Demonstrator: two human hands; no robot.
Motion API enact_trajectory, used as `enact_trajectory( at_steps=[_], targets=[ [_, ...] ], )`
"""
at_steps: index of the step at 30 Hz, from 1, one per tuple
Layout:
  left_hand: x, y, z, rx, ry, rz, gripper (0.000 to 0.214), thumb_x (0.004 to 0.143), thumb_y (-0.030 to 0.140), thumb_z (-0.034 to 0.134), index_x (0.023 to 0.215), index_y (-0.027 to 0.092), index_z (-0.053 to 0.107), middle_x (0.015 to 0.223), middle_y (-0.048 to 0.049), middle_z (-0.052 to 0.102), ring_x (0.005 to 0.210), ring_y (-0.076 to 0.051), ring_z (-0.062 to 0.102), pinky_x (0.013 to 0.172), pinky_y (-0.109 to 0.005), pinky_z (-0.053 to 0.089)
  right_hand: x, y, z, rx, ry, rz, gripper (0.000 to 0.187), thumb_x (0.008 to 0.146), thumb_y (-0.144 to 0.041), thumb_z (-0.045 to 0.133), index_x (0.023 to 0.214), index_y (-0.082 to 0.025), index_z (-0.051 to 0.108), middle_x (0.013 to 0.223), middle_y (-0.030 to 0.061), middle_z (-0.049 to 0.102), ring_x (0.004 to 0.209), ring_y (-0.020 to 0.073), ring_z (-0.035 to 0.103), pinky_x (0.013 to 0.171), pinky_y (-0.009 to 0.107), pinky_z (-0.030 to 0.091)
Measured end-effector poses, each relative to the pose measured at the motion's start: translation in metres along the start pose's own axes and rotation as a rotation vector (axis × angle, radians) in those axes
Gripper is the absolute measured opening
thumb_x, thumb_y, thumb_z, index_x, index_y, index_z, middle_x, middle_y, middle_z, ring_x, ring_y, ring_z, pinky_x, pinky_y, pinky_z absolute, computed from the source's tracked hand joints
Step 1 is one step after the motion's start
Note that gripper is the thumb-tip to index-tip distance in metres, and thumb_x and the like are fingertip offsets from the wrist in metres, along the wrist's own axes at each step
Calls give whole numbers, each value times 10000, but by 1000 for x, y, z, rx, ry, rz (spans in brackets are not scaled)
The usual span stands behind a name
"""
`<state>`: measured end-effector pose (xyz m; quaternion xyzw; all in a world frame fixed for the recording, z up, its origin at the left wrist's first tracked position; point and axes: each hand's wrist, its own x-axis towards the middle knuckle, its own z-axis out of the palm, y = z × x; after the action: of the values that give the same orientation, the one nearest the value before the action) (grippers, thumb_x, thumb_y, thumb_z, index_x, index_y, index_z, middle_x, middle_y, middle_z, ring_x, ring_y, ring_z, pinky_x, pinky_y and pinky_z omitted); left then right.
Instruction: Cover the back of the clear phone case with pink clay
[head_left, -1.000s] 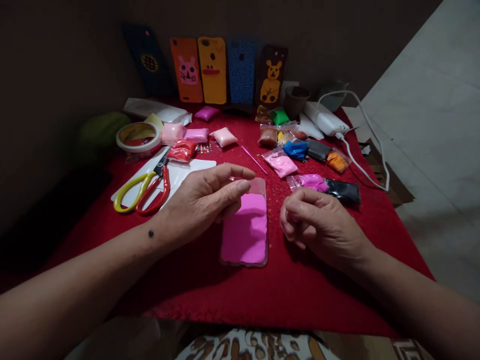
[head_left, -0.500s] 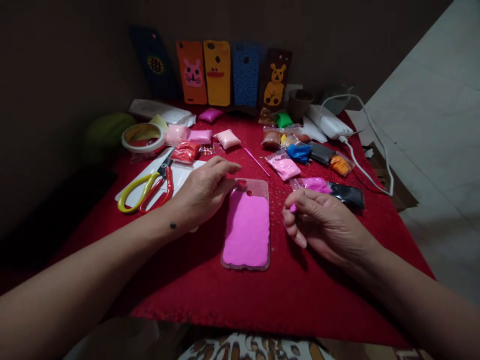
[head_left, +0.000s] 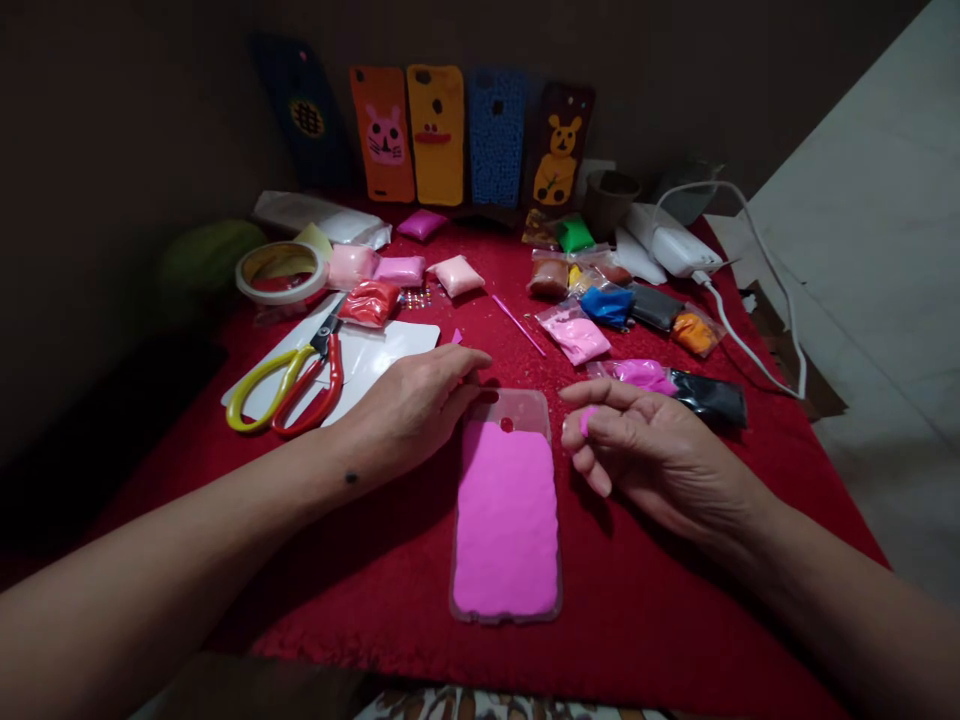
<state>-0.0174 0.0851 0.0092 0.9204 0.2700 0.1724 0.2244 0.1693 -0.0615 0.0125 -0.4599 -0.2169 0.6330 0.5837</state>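
Note:
On the red cloth in front of me lies a clear phone case (head_left: pixel 504 405), its lower part covered with a flat sheet of pink clay (head_left: pixel 506 520). The top strip around the camera hole is bare. My left hand (head_left: pixel 420 400) reaches over the case's top left corner, fingers stretched out and holding nothing; whether the thumb touches the edge I cannot tell. To the right of the case, my right hand (head_left: pixel 645 450) pinches a small lump of pink clay (head_left: pixel 589 420) between thumb and fingers, just above the cloth.
Scissors (head_left: pixel 300 385) with yellow and red handles rest on a white sheet (head_left: pixel 390 350) at left, near a tape roll (head_left: pixel 281 272). A thin pink stick (head_left: pixel 519 325) and several clay packets (head_left: pixel 574 333) lie beyond. Decorated phone cases (head_left: pixel 436 135) stand at the back; a white charger (head_left: pixel 671 240) is right.
The phone case has shifted toward me and slightly right. My left hand has dropped a little and moved right. My right hand keeps its pinch on the pink lump, which shows more.

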Motion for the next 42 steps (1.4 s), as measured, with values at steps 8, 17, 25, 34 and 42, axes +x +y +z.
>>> enact_trajectory(
  at_steps=[8, 17, 25, 34, 42],
  targets=[
    [-2, 3, -4, -94, -10, -56, 272, 935, 264, 544, 1073, 137, 741, 908, -96, 779, 783, -175, 708, 713, -251, 494, 2, 3, -3, 14, -6, 26, 111, 758, -199, 819, 823, -139, 753, 635, 20, 713, 458, 90, 621, 355, 135, 462],
    [-2, -1, 0, -23, 27, 51, 225, 924, 240, 550, 894, 162, 759, 801, -76, 755, 698, -162, 672, 647, -243, 449, 3, 3, -1, 22, -44, 52, 193, 798, -281, 790, 919, -132, 785, 759, 78, 764, 520, 112, 659, 423, 171, 531],
    [-4, -6, 4, 51, 87, 178, 225, 935, 175, 531, 904, 120, 747, 800, -79, 761, 653, -143, 674, 604, -225, 453, 3, 6, -5, -2, -35, 62, 143, 723, -168, 835, 854, -158, 777, 727, 67, 779, 512, 127, 695, 441, 161, 534],
    [-2, -7, 4, 43, 97, 201, 230, 937, 150, 525, 879, 107, 743, 766, -67, 755, 617, -121, 662, 575, -209, 447, 5, 5, -5, -1, -70, 22, 140, 810, -221, 778, 936, -164, 762, 761, 55, 772, 559, 131, 717, 465, 168, 565],
    [-1, -5, 4, 97, 114, 208, 214, 915, 157, 553, 881, 101, 757, 782, -84, 771, 636, -149, 693, 569, -227, 455, 4, 3, -8, -67, -32, -27, 141, 805, -232, 780, 908, -173, 703, 746, 65, 774, 580, 157, 726, 441, 180, 536]
  ],
)
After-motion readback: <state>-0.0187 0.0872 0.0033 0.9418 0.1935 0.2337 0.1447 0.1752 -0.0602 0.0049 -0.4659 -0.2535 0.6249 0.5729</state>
